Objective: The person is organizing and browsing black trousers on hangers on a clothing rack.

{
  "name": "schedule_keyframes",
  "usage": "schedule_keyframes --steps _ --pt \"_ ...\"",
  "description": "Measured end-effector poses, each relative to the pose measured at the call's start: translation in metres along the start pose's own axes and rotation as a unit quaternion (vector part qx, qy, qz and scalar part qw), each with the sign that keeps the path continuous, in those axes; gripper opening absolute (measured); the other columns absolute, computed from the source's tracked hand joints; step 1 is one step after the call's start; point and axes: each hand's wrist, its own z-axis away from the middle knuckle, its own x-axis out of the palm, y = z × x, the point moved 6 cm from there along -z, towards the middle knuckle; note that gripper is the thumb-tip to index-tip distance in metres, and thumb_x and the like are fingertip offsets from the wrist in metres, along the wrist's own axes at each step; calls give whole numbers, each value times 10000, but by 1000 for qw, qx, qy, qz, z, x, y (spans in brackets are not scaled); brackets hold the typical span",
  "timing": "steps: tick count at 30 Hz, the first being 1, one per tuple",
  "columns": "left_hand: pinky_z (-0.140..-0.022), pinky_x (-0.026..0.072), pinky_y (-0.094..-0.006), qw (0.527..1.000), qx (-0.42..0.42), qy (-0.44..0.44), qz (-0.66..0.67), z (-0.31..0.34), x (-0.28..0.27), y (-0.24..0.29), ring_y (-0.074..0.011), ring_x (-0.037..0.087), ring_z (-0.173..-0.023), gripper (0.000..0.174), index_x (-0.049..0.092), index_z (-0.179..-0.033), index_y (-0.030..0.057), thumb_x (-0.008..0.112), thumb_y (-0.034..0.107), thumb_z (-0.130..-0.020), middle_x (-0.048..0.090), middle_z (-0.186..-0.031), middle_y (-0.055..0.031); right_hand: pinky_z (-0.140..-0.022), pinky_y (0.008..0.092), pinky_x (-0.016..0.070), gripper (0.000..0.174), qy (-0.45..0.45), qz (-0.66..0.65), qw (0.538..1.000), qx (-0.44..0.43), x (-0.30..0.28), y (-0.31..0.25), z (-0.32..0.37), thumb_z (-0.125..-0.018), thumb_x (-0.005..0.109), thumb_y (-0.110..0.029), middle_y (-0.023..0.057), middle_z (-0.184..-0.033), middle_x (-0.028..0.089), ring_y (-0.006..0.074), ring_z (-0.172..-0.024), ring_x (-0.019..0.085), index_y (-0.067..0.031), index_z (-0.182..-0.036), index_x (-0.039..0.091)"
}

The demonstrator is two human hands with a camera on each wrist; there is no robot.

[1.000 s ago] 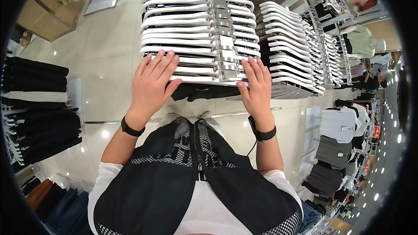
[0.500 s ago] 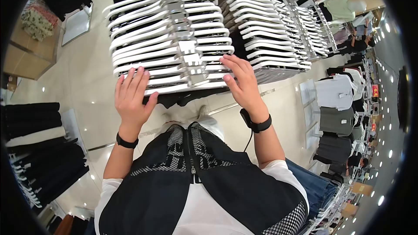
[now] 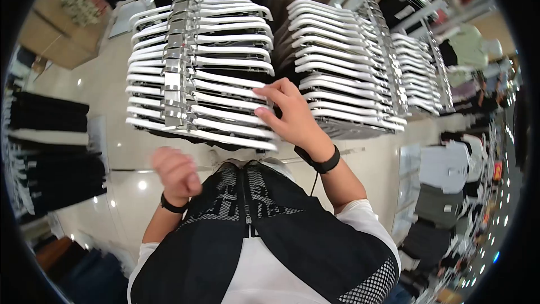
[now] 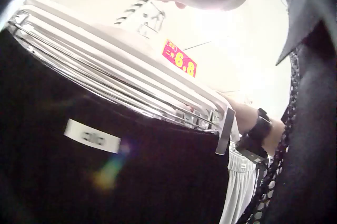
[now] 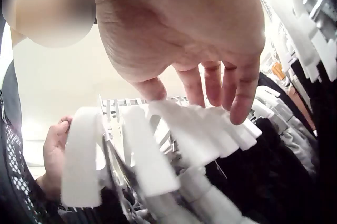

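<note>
White trouser hangers (image 3: 225, 89) hang closely in a row on a metal rail, with dark garments beneath them. My right hand (image 3: 289, 114) rests at their right ends, its thumb and fingers touching separate hangers. In the right wrist view, the fingers (image 5: 243, 90) reach down fairly straight over the white hanger ends (image 5: 192, 137). Blurred in the head view, my left hand (image 3: 175, 171) is off the hangers, below their front left end, its fingers loosely curled and holding nothing. The left wrist view shows black trousers (image 4: 105, 182) with a white label under the hangers.
A second rail of white hangers (image 3: 332, 62) stands just right of the first. Racks of dark clothes (image 3: 53, 160) are on the left. Grey and white tops (image 3: 444, 166) hang on the right. A red price sign (image 4: 180, 58) shows behind the hangers.
The left hand has come off the hangers and drawn back toward the body, its fingers curling. The right hand stays at the right ends; the front hangers have swung and spread at that side.
</note>
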Motion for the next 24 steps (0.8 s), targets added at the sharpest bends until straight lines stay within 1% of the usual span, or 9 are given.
schedule_keyframes --steps 1,3,4,6,8,13,17,19,24 --pt "-820 474 -429 999 5 -35 15 -7 15 14 -259 582 -911 153 619 -973 130 577 134 -826 623 -977 -38 -799 383 480 324 -14 -24 1000 -11 -2 2 -2 -861 722 -248 97 -985 578 268 -908 568 -73 -1132 694" --pt "-829 475 -428 998 8 -65 -20 -26 49 37 -251 595 -931 188 658 -967 131 617 101 -786 640 -1019 -48 -740 364 489 295 -50 -72 996 -19 -5 6 -6 -865 713 -219 92 -971 572 258 -865 585 -77 -1123 695" --pt "-851 462 -452 994 0 -100 -45 -38 66 45 -299 594 -975 243 665 -1015 105 621 97 -776 636 -1074 -83 -725 360 491 274 -67 -108 992 -15 -5 9 -6 -868 704 -200 93 -970 569 258 -862 590 -76 -1112 693" --pt "-976 417 -478 976 -63 -186 -90 -63 94 52 -339 549 -1201 401 668 -1199 79 664 171 -809 613 -1271 -116 -728 357 495 258 -37 -124 991 -35 -2 17 -7 -868 688 -173 97 -993 564 261 -879 596 -73 -1106 679" --pt "-1079 351 -502 942 -135 -273 -139 -71 121 47 -363 450 -1334 588 539 -1407 117 660 343 -878 516 -1437 -118 -762 366 504 257 2 -123 991 -58 1 17 -7 -862 660 -128 130 -1067 546 285 -908 596 -52 -1107 645" --pt "-1094 348 -495 923 -164 -295 -184 -67 131 44 -329 467 -1311 613 514 -1421 111 654 363 -880 555 -1373 -99 -898 433 474 386 70 -45 994 -74 -1 20 -7 -865 661 -137 182 -1194 521 359 -1042 543 -24 -1228 595" --pt "-1082 356 -476 922 -176 -286 -192 -65 127 46 -317 494 -1263 584 541 -1378 93 664 332 -859 582 -1297 -90 -909 452 468 471 67 -12 994 -89 0 24 -8 -881 666 -159 183 -1249 517 363 -1049 539 -48 -1326 558" --pt "-1060 383 -454 920 -154 -286 -219 -66 127 49 -299 523 -1216 531 594 -1283 66 683 355 -846 604 -1216 -86 -896 449 475 441 69 -9 994 -78 2 28 -9 -874 679 -157 183 -1239 522 362 -1032 546 -48 -1291 583" --pt "-1056 380 -456 921 -160 -281 -215 -64 127 50 -301 524 -1203 466 610 -1214 63 684 329 -838 602 -1197 -86 -830 430 490 326 82 49 990 -103 6 26 -7 -830 739 -176 151 -1097 567 329 -979 572 -56 -1120 650"
